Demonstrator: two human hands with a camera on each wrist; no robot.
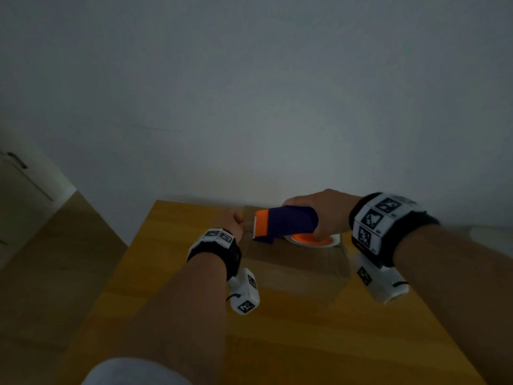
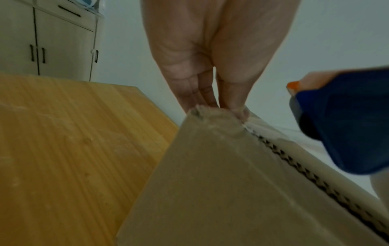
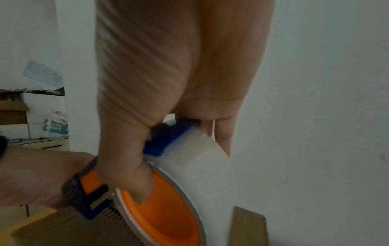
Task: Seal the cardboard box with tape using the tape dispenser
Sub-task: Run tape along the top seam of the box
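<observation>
A brown cardboard box point(image 1: 299, 270) stands on the wooden table point(image 1: 172, 273), close to the wall. My right hand point(image 1: 302, 220) grips a blue and orange tape dispenser point(image 1: 288, 220) lying over the box top, its orange blade end pointing left. The thumb sits in the orange core of the clear tape roll point(image 3: 200, 166). My left hand point(image 2: 219, 106) pinches the box's far left corner point(image 2: 212, 119), thumb on the top edge and fingers behind it. The dispenser point(image 2: 347, 124) hovers just right of that corner. Clear tape lies along the top edge point(image 2: 284, 139).
A pale wall rises directly behind the table. A light cabinet with black handles point(image 2: 52, 41) stands off to the left, with wooden floor point(image 1: 55, 259) beside the table. Bare tabletop stretches in front of the box point(image 1: 277, 343) and to its left point(image 2: 63, 133).
</observation>
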